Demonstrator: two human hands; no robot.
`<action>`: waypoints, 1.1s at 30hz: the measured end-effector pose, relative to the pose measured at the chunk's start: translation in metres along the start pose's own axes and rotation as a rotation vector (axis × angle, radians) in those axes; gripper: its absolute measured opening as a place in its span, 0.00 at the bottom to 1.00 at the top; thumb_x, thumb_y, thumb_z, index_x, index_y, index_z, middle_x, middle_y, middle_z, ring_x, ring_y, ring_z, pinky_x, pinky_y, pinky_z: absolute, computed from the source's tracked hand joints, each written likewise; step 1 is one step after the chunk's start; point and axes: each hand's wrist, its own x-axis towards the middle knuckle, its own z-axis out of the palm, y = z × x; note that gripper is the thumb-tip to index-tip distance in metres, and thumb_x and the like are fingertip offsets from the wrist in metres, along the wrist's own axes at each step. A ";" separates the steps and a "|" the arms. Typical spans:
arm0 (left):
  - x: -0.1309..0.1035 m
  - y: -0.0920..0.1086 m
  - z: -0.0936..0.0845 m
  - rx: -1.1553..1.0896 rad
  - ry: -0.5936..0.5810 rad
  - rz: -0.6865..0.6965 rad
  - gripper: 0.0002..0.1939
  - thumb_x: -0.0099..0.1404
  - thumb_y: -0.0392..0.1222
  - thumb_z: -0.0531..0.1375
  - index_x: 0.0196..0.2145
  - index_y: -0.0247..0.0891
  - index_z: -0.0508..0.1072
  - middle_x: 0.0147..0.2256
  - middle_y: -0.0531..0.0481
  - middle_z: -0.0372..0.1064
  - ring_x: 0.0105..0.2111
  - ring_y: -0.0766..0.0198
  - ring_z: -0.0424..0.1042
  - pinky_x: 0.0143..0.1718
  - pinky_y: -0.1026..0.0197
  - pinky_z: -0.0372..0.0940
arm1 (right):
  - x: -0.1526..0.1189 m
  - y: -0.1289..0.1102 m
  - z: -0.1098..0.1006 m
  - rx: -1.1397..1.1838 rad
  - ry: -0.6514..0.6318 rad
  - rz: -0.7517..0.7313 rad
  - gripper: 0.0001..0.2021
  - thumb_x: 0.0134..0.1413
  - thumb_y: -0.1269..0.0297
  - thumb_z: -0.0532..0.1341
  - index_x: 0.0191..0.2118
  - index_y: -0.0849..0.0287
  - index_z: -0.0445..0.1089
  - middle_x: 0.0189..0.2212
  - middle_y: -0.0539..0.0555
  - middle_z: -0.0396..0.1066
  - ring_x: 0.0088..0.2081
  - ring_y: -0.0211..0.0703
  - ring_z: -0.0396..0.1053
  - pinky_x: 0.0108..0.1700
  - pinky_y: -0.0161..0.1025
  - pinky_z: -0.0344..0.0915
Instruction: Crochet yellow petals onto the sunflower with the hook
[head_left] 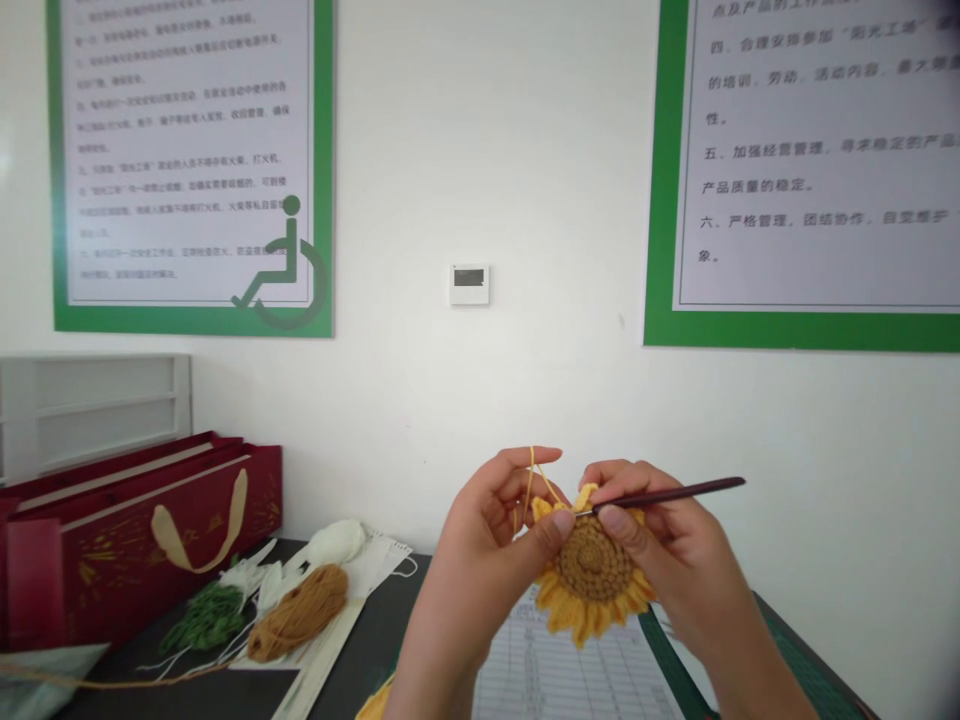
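A crocheted sunflower (595, 562) with a brown centre and yellow petals hangs between my hands, above the table. My left hand (501, 530) pinches its upper left edge between thumb and fingers, and yellow yarn (531, 478) loops over the raised index finger. In my right hand (656, 530) is a crochet hook (670, 494) with a dark handle, gripped between thumb and fingers. The hook's metal tip points left, at the flower's top edge close to my left thumb. Some petals are hidden behind my fingers.
Below my hands lie a printed sheet (564, 665) and a green cutting mat (799, 660). To the left are brown yarn (300, 612), green yarn (204, 617), white yarn (337, 542) and red gift bags (142, 540). A white wall (480, 400) stands behind the table.
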 end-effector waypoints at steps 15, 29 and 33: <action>0.002 0.005 -0.013 0.499 -0.131 0.107 0.21 0.58 0.28 0.66 0.49 0.42 0.76 0.30 0.55 0.73 0.34 0.62 0.70 0.43 0.55 0.62 | 0.001 -0.012 -0.019 -0.095 -0.294 0.067 0.03 0.63 0.61 0.64 0.37 0.50 0.74 0.39 0.50 0.72 0.42 0.40 0.72 0.43 0.36 0.67; -0.005 0.000 -0.002 0.532 -0.158 0.329 0.29 0.66 0.25 0.60 0.59 0.52 0.69 0.37 0.56 0.72 0.36 0.67 0.67 0.40 0.62 0.64 | 0.001 -0.019 -0.029 -0.158 -0.218 -0.088 0.02 0.63 0.63 0.64 0.38 0.49 0.75 0.39 0.51 0.72 0.41 0.41 0.72 0.41 0.35 0.68; -0.010 0.006 -0.005 0.661 -0.162 0.340 0.28 0.64 0.24 0.63 0.56 0.50 0.72 0.38 0.55 0.72 0.38 0.65 0.66 0.42 0.60 0.62 | -0.003 -0.025 -0.029 -0.189 -0.244 -0.130 0.03 0.62 0.63 0.64 0.37 0.49 0.76 0.39 0.52 0.73 0.40 0.44 0.72 0.41 0.38 0.69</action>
